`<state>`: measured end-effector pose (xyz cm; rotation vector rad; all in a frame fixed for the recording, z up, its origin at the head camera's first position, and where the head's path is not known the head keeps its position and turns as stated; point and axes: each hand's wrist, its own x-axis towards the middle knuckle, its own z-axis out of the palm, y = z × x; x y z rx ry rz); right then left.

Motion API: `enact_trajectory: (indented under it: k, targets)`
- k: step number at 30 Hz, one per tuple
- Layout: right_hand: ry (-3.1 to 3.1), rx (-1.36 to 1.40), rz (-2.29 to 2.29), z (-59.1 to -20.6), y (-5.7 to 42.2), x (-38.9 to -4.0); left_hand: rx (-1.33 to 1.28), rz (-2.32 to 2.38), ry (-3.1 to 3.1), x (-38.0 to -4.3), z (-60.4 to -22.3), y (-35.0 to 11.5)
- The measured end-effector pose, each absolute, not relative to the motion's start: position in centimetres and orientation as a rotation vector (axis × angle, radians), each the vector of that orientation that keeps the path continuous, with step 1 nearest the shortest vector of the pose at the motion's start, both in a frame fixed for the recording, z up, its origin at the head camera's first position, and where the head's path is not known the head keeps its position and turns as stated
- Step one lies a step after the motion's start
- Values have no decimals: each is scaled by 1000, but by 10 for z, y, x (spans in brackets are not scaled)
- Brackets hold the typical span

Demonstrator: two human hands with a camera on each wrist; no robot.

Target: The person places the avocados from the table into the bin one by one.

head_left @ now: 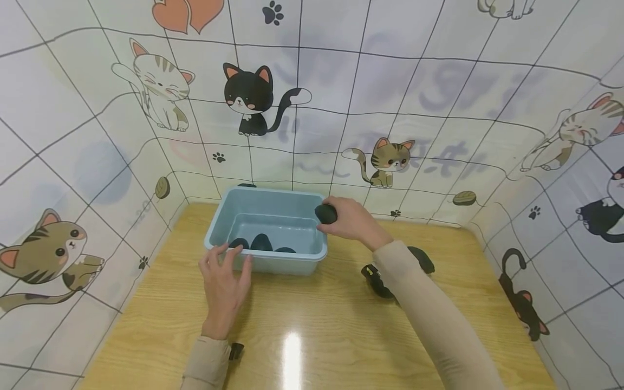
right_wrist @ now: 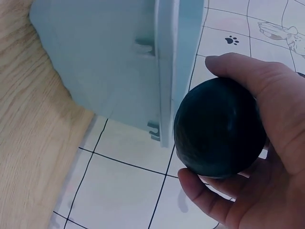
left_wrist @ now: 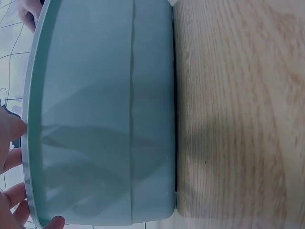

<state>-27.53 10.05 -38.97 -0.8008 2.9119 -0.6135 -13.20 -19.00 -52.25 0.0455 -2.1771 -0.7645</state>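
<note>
A light blue plastic bin (head_left: 273, 264) stands on the wooden table against the back wall. Several dark, smooth rounded objects (head_left: 261, 242) lie inside along its front wall. My right hand (head_left: 347, 219) holds a dark, smooth, egg-shaped object (right_wrist: 220, 128) between thumb and fingers, just beside the bin's right rim. In the right wrist view the object looks nearly black; its exact kind is unclear. My left hand (head_left: 225, 287) rests its spread fingers on the bin's front-left rim. In the left wrist view, the fingertips (left_wrist: 16, 193) lie along that rim.
On the right of the table (head_left: 312, 325), a dark rounded thing (head_left: 422, 259) is partly hidden by my right forearm. A black item with yellow marks (head_left: 375, 280) shows near that forearm. Cat-printed, tile-patterned walls (head_left: 312, 124) enclose the table at the back and sides.
</note>
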Motion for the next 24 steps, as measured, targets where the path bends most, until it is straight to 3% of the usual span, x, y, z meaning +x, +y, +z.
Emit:
enact_trajectory:
  k: [24]
  targets:
    - [2793,-909,-527,-380,81,-273,59,-783,-2177,-132,-521,-190]
